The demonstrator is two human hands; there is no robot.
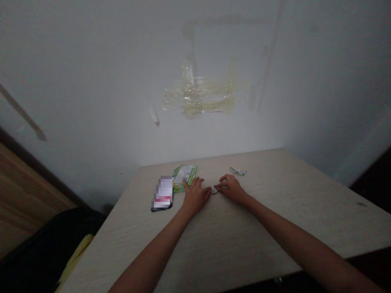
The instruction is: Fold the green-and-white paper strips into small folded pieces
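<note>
A small whitish crumpled piece [214, 190] lies low over the table between my two hands; its kind is too small to make out. My left hand [194, 194] pinches at its left side with thumb and forefinger, while the other fingers spread toward a green and white packet [185, 174]. From the other side, my right hand [233, 188] has thumb and forefinger closed at the piece's right edge. Beyond my right hand, a narrow patterned wrapper strip [238, 171] rests on the table.
A phone [165, 191] with a lit, blurred-out screen lies left of the packet. The pale wooden table [244, 240] meets a wall [122, 101] bearing clear tape [201, 99]. Dark cloth [58, 240] and a yellow item [76, 256] are at lower left.
</note>
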